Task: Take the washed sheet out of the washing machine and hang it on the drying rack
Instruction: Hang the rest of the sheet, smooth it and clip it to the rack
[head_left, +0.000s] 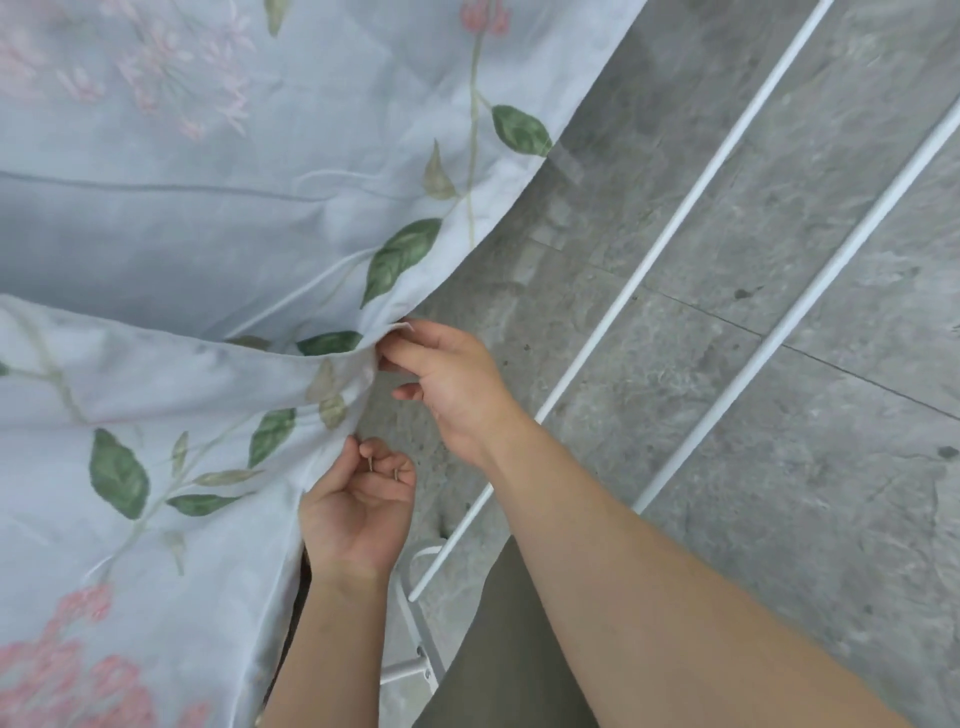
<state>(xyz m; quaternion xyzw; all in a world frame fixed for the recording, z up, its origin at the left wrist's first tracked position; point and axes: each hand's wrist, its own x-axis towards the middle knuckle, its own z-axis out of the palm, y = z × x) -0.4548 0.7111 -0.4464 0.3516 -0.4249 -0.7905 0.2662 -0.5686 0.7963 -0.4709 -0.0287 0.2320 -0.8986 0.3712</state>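
A pale blue sheet printed with green leaves and pink flowers lies spread over the white drying rack and fills the left of the view. My right hand pinches the sheet's edge where two folds meet, thumb and fingers closed on the cloth. Just below it, my left hand is palm up with fingers curled around the lower fold's edge. Two bare white rails of the rack run diagonally at the right. The washing machine is out of view.
Grey stone floor tiles show under the rack's bare rails. The rack's white end frame and hinge stand close to my legs at the bottom centre. My olive trousers are beside it.
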